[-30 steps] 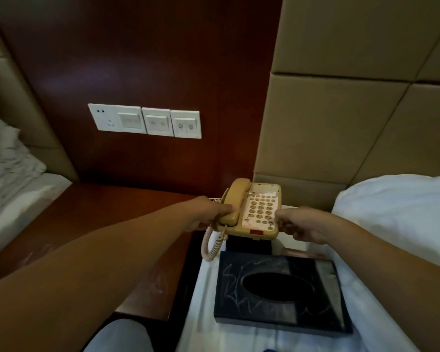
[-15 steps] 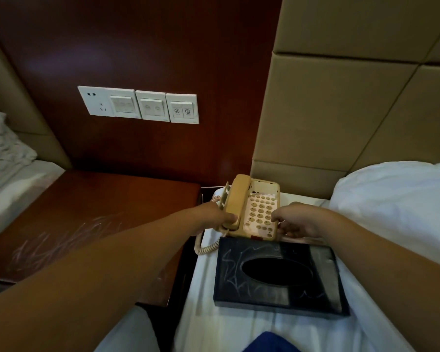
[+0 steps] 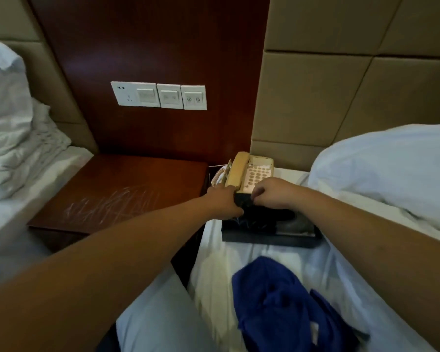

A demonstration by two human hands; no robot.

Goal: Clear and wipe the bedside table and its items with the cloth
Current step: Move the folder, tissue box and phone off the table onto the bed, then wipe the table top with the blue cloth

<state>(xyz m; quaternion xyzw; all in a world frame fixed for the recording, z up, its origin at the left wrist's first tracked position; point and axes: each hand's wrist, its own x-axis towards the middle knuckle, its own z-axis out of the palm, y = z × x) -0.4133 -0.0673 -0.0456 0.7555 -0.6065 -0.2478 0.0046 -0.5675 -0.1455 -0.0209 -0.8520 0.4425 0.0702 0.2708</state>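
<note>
The bedside table (image 3: 117, 191) is dark red-brown wood, smooth and a bit shiny, with pale scratchy marks on top. The wall panel (image 3: 150, 47) behind it is the same shiny wood. The phone (image 3: 249, 174) is cream plastic, smooth and dull. The black box (image 3: 285, 229) looks hard and glossy, maybe plastic, but it is too blurry to be sure. The cloth (image 3: 277, 301) is blue, soft and fuzzy. The bed sheet (image 3: 239, 262) is white cloth with creases. The headboard pads (image 3: 328, 85) are tan and matt. The switches (image 3: 159, 96) are white smooth plastic.
</note>
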